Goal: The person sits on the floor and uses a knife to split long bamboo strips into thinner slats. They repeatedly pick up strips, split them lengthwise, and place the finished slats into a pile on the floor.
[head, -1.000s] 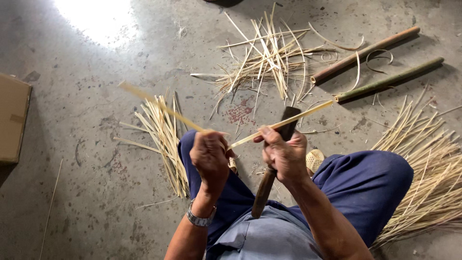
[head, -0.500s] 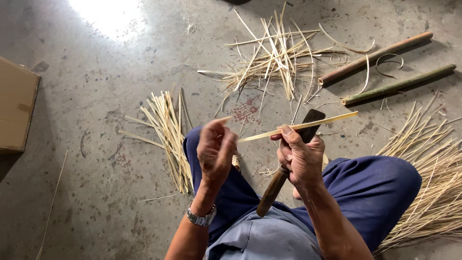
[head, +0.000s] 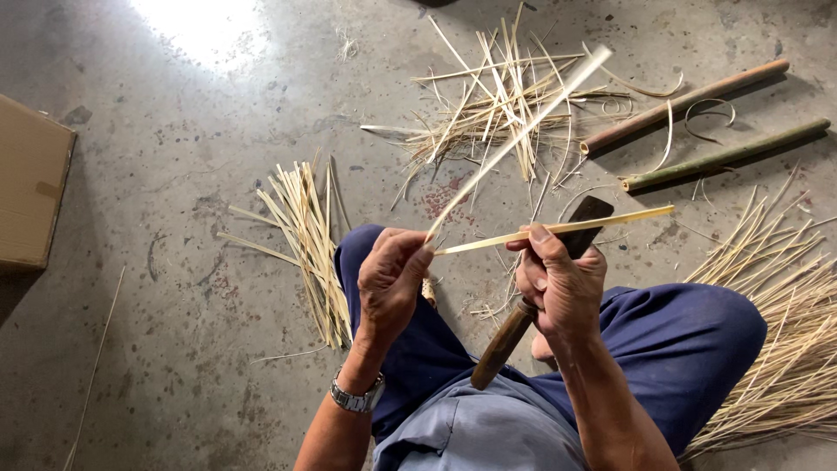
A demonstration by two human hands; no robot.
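My left hand point(head: 392, 277) pinches the near end of a thin pale bamboo strip point(head: 523, 131) that slants up and away to the right, blurred. My right hand point(head: 558, 283) grips a knife with a dark blade point(head: 586, 222) and a brown wooden handle point(head: 501, 349), and its thumb presses a second flat bamboo strip point(head: 602, 222) against the blade. Both strips meet near my left fingertips, spreading apart like a fork. My knees in blue trousers point(head: 680, 349) lie below the hands.
A pile of cut strips point(head: 305, 244) lies on the concrete floor to the left of my knee, loose shavings point(head: 497, 105) lie ahead, and a big bundle of strips point(head: 785, 331) sits at right. Two bamboo poles point(head: 697, 131) lie upper right. A cardboard box point(head: 30, 192) stands at left.
A single strip held across both hands has parted into two; my left hand has swung one half up and away while my right keeps the other against the knife.
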